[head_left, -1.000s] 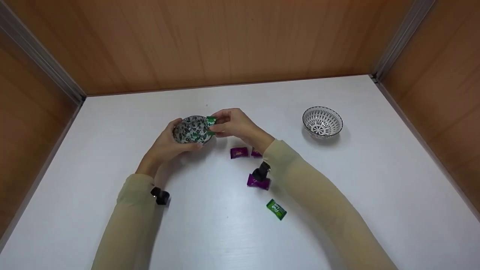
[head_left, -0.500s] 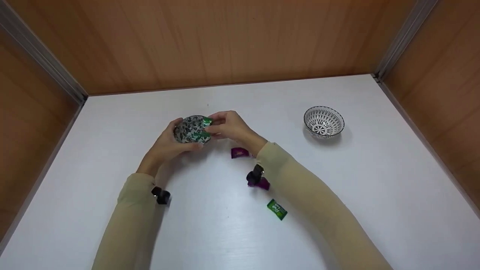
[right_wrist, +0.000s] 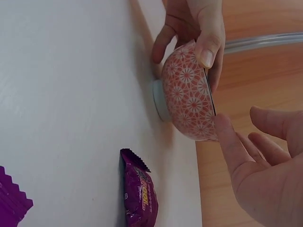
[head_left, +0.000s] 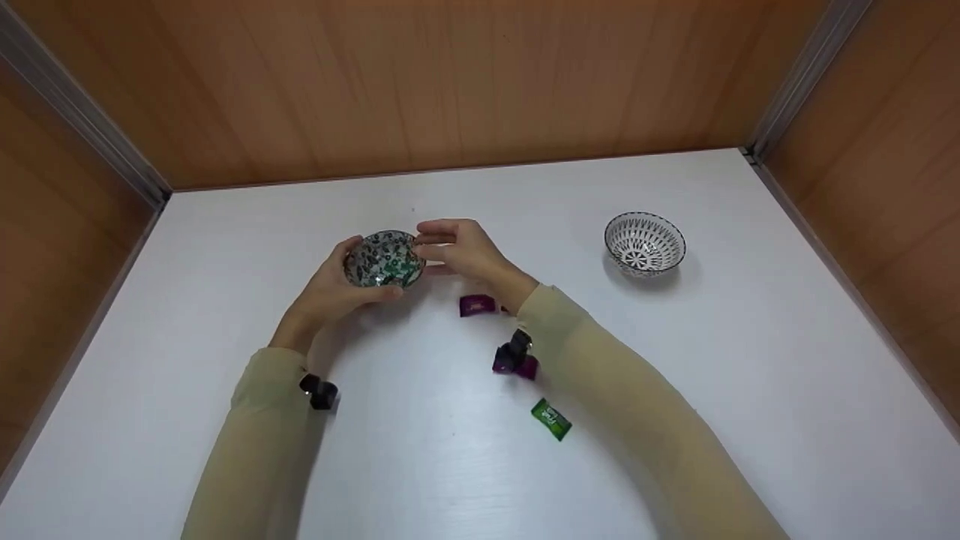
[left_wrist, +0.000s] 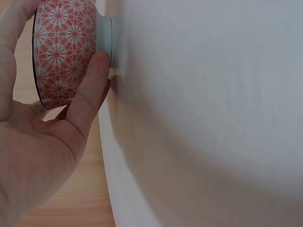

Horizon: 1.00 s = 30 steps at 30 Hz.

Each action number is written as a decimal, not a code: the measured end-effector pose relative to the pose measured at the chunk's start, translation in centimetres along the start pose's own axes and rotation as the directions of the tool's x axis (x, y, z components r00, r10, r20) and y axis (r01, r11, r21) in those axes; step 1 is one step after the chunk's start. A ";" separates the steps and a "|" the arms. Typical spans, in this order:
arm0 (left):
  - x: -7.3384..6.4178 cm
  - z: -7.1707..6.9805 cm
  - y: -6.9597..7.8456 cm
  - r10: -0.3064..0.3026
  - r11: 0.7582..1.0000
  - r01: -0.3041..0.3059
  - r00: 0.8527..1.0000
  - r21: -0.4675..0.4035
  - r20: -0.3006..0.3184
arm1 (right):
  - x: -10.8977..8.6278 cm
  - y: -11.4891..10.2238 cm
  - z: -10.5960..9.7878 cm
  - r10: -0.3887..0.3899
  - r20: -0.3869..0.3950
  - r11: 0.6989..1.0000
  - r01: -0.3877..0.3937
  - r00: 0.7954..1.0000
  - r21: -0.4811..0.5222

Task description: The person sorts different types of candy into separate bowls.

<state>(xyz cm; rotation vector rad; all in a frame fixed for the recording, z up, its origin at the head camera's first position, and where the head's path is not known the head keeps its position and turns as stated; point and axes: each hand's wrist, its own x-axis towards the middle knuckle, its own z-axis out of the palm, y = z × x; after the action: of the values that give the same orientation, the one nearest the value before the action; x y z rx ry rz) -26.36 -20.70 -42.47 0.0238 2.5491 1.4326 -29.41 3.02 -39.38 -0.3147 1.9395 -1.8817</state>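
Observation:
My left hand point(head_left: 326, 289) grips a small bowl point(head_left: 371, 259), its fingers and thumb around the sides. Dark flowers pattern the bowl's inside; in the left wrist view the outside of the bowl point(left_wrist: 59, 52) shows pink with white blossoms above a pale foot. Green-wrapped candy point(head_left: 405, 271) lies in the bowl, toward its right side. At the right rim is my right hand point(head_left: 472, 251), fingertips by the edge. The right wrist view shows its thumb and fingers point(right_wrist: 229, 142) spread apart, holding nothing, with one finger against the rim.
A purple-wrapped candy point(head_left: 478, 305) lies right of the bowl, with another purple candy point(head_left: 529, 367) partly hidden under the right wrist camera. Nearer is a green candy point(head_left: 551, 418). A black-and-white bowl point(head_left: 645, 244) stands at the right. Wooden panels point(head_left: 450, 90) border the white table.
My right hand has moved slightly left to the bowl and let go of the green candy, which is now inside. The left hand keeps its hold on the bowl.

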 end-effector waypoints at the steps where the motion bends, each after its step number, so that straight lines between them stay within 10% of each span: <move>1: 0.0 0.0 0.0 0.001 1.000 -0.001 1.000 0.002 -0.003 | 0.1 0.0 0.0 -0.001 -0.001 1.000 0.001 1.000 0.009; 12: -0.4 0.0 -0.6 -0.008 1.000 0.008 1.000 0.016 -0.002 | -1.3 -0.1 -0.6 -0.036 0.100 0.996 0.044 0.994 -0.081; 30: 0.6 0.4 -0.5 -0.003 1.000 0.003 1.000 0.019 -0.011 | -8.9 -0.9 -5.8 -0.071 0.377 0.897 0.224 0.924 -0.380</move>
<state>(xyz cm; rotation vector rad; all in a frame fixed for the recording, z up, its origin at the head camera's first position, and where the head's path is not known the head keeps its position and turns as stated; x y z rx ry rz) -26.81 -20.57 -43.19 0.0157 2.5702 1.4112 -24.17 12.10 -37.27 -0.8940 2.0846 -1.3479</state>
